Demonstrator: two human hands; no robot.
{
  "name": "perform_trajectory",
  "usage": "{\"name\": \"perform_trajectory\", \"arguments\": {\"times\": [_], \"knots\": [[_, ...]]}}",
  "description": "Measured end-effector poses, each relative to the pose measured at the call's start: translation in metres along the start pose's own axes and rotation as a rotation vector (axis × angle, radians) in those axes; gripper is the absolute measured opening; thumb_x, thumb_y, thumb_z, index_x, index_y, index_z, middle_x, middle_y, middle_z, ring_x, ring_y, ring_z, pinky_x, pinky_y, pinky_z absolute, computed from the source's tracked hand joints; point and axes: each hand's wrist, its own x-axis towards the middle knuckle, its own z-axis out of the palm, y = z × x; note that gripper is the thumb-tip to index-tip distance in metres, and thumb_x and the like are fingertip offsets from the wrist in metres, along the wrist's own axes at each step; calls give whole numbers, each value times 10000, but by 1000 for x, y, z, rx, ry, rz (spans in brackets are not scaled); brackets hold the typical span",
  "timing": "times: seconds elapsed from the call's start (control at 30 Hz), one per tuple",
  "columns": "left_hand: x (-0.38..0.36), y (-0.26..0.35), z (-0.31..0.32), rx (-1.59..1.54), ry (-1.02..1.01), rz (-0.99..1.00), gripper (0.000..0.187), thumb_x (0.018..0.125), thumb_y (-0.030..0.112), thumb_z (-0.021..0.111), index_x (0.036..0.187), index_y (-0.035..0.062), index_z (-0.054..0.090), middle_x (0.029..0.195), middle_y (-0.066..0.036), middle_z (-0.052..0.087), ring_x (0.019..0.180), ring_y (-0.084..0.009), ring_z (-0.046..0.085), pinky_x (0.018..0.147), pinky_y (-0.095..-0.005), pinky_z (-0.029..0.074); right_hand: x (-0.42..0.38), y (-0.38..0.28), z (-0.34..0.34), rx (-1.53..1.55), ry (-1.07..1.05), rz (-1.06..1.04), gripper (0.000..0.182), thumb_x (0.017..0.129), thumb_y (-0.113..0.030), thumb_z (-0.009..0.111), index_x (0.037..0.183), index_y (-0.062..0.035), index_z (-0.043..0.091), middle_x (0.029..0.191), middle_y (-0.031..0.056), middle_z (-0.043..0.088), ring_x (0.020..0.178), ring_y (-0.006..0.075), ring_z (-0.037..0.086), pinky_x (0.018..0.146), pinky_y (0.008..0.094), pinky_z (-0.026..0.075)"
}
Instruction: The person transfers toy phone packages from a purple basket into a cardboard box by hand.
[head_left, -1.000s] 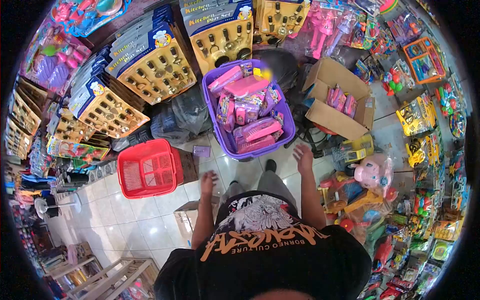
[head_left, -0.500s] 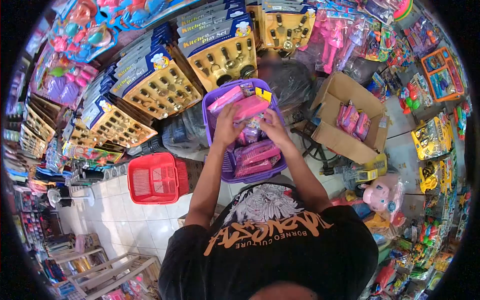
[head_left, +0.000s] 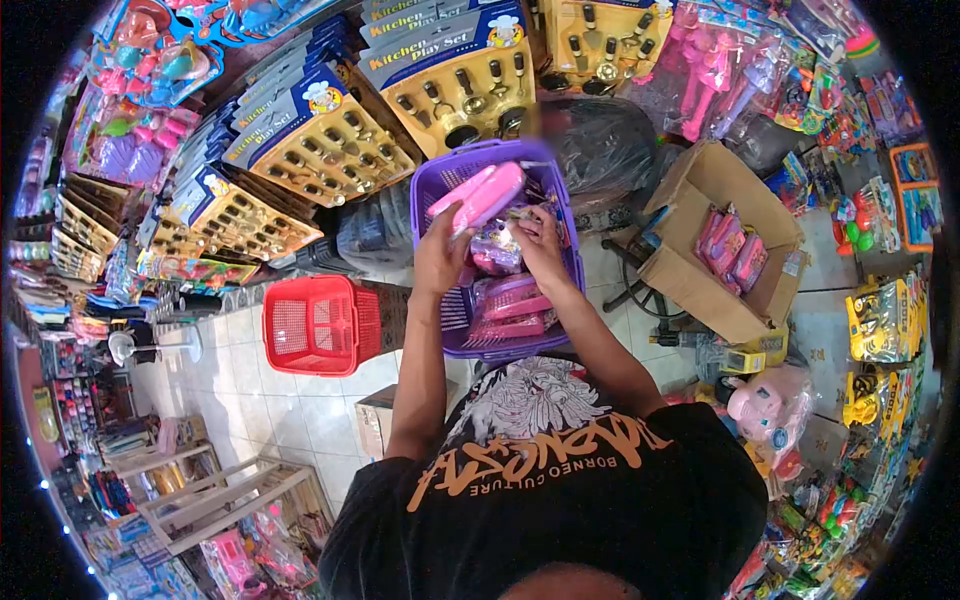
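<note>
A purple basket [head_left: 428, 185] stands in front of me with several pink packets in clear plastic inside it. My left hand [head_left: 440, 255] is closed around the lower end of a pink packet [head_left: 492, 197], which tilts up toward the basket's far side beside another pink one. Over the basket's right half is my right hand [head_left: 541, 250], its fingers bent together next to a shiny printed packet [head_left: 497, 243]. What those fingers hold, if anything, is hidden. Nearer me lie more pink packets [head_left: 512, 303] in the basket.
A red basket [head_left: 365, 320] sits on the tiled floor at left. On the right an open cardboard box [head_left: 690, 270] contains several pink packets. Kitchen play sets [head_left: 455, 85] line the far side. A pink toy [head_left: 765, 405] lies wrapped at right.
The pink packet has swung to a steeper tilt and shifted left in my left hand. My right hand has come off it, its fingers now curled. The camera view has shifted slightly.
</note>
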Motion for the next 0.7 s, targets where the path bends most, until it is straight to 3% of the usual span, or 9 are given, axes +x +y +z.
{"name": "perform_trajectory", "arguments": {"times": [0.1,0.17,0.2,0.33,0.43,0.47,0.57,0.63,0.7], "knots": [[-12,-1,-8,-126,23,-165,388,857,155,549,1208,13,465,1115,-201,559,995,-283,568,836,-315,427,-6,-25,10,55,-27,-11,727,807,-261,654,1344,-110,188,1232,181,416,1031,223,491,836,313,429],[-26,-9,-3,-465,132,-196,369,890,146,505,1224,1,445,1072,-123,576,951,-173,541,820,-288,413,-4,-31,16,85,-102,-136,742,814,-252,646,1358,-114,160,1252,185,416,1058,244,485,893,318,399],[-30,2,-10,-541,70,-213,338,912,142,470,1212,-10,440,1050,-56,545,925,-113,482,823,-264,392,-4,-37,18,158,-141,-111,764,816,-215,644,1370,-104,131,1263,180,405,1110,238,454,937,337,369],[-51,-2,-11,-760,-150,-373,354,905,155,489,1228,39,400,1040,-48,516,941,-99,461,821,-254,384,-1,-41,31,172,-257,-273,771,798,-182,660,1372,-63,160,1316,177,332,1196,213,373,981,349,327],[-58,4,-13,-899,-92,-401,409,894,182,517,1247,58,353,1021,-52,515,920,-98,468,797,-266,401,-13,-44,34,-127,-281,-351,747,794,-167,658,1368,-52,194,1308,159,355,1203,225,370,987,336,323],[-59,7,-12,-987,28,-381,431,880,203,548,1231,61,341,986,-40,522,841,-82,485,720,-249,423,-19,-42,38,-229,-272,-458,703,805,-181,644,1358,-41,231,1311,141,369,1215,235,359,998,332,309],[-62,2,-15,-727,76,-549,401,882,205,548,1206,58,362,946,-20,527,772,-60,481,641,-218,420,-32,-40,44,-209,-396,-383,654,824,-215,622,1347,-37,272,1336,136,353,1214,241,355,1000,343,302],[-68,-6,-12,-776,135,-544,380,888,216,541,1192,57,376,898,3,515,718,-38,458,581,-190,399,-30,-29,40,-65,-416,-226,563,842,-240,596,1304,-35,349,1306,138,384,1189,259,371,992,369,296],[-76,-13,-17,-750,239,-585,357,897,225,527,1179,54,394,854,17,500,669,-29,437,550,-182,378,-19,-26,22,-502,-138,-583,487,844,-245,587,1252,-48,409,1230,151,430,1135,287,404,969,391,299]]}}
